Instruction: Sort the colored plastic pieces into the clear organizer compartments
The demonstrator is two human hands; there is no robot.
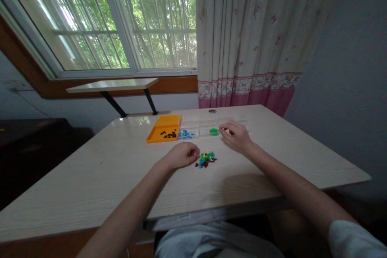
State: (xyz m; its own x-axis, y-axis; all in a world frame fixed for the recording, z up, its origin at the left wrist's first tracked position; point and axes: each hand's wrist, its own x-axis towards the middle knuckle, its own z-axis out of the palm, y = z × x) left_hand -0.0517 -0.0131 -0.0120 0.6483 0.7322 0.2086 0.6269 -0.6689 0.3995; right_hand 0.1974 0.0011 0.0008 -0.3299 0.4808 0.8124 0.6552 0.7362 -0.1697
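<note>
A small mixed pile of green, blue, yellow and dark brown plastic pieces point(207, 160) lies on the table. My left hand point(183, 155) rests at the pile's left edge, fingers curled in; whether they hold a piece is hidden. Above the right part of the clear boxes, my right hand point(236, 134) has thumb and fingertips pinched together; anything between them is too small to make out. Just left of those fingertips, green pieces point(213, 131) sit in one clear compartment. Blue pieces point(185, 134) lie in another, beside an orange open box point(154, 134) with dark brown pieces point(169, 134).
The pale wood-grain table point(121, 177) has a small raised shelf point(111, 85) on black legs at its back left. A round hole point(212, 111) is set near the back edge. Behind stand a barred window point(163, 20) and a patterned curtain point(250, 40).
</note>
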